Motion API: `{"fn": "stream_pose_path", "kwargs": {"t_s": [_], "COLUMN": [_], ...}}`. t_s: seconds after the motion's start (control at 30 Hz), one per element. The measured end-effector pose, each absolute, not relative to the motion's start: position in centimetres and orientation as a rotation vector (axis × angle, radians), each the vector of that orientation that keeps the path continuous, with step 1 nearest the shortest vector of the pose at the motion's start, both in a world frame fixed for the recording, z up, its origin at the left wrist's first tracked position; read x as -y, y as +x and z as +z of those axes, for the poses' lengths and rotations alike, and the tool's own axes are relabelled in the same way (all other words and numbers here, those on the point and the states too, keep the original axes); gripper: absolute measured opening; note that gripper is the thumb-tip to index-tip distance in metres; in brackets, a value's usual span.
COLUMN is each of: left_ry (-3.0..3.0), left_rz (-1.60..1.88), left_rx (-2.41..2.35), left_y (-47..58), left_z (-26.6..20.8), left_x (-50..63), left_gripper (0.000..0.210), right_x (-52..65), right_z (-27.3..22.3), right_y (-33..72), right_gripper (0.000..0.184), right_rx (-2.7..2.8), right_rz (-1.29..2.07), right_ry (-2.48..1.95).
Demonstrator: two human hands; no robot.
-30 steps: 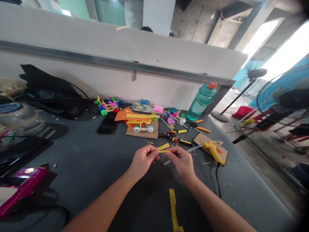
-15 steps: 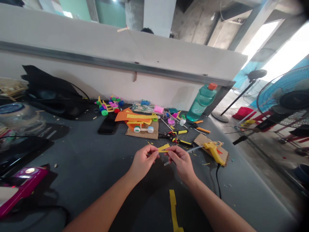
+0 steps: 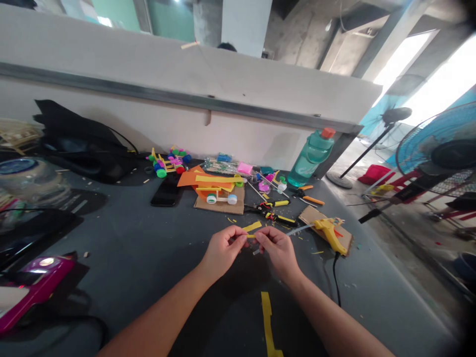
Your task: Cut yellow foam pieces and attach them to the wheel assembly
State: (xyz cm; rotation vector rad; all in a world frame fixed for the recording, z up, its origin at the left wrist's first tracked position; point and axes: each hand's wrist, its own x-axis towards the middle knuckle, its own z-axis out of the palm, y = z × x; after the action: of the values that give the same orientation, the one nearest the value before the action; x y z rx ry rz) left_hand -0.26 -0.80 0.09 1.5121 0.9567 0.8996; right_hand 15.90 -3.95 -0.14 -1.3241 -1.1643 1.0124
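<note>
Between my two hands a thin yellow strip point(image 3: 251, 236), perhaps rolled or folded paper, is held level above the dark table. My left hand point(image 3: 223, 250) pinches its left end between thumb and fingers. At the other end, my right hand point(image 3: 277, 250) pinches it the same way. Just behind the fingers lies a flat piece of yellow paper point(image 3: 253, 226). Nearer to me, between my forearms, a longer cut piece of yellow paper point(image 3: 267, 320) rests on the table. The covered parts of the strip are hidden by my fingertips.
Ahead, a small wheeled frame point(image 3: 222, 199) stands on cardboard point(image 3: 203, 204) beside orange paper point(image 3: 188, 178). Pliers point(image 3: 278, 218) lie beyond my right hand. Further right are a yellow glue gun point(image 3: 330, 235) with its cord and a green bottle point(image 3: 310, 158). A phone point(image 3: 164, 193) lies left of the cardboard.
Both hands have moved slightly closer together and a little lower, so less of the yellow strip shows between them. The other things stay where they were.
</note>
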Motion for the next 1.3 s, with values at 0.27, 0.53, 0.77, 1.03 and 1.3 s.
{"fn": "stream_pose_path", "kwargs": {"t_s": [0.27, 0.53, 0.77, 1.03, 1.3], "left_ry": [1.537, 1.476, 1.440, 1.518, 1.568], "left_rz": [0.825, 0.825, 0.811, 0.836, 0.826], "left_rx": [-0.959, -0.960, -0.982, -1.052, -1.067], "left_y": [-0.28, 0.01, -0.14, -0.27, -0.36], "left_z": [0.13, 0.52, 0.38, 0.10, -0.05], "left_x": [0.82, 0.99, 0.72, 0.39, 0.46], "left_gripper": [0.024, 0.023, 0.023, 0.021, 0.020], "right_x": [4.14, 4.25, 4.04, 4.00, 3.95], "right_z": [-0.19, -0.08, -0.10, -0.12, -0.54], "right_y": [15.56, 15.44, 15.59, 15.65, 15.92], "right_gripper": [0.018, 0.023, 0.016, 0.013, 0.014], "right_rx": [1.234, 1.222, 1.204, 1.282, 1.345], "right_rz": [0.920, 1.019, 0.997, 0.839, 0.760], "right_ry": [-1.373, -1.300, -1.295, -1.377, -1.440]}}
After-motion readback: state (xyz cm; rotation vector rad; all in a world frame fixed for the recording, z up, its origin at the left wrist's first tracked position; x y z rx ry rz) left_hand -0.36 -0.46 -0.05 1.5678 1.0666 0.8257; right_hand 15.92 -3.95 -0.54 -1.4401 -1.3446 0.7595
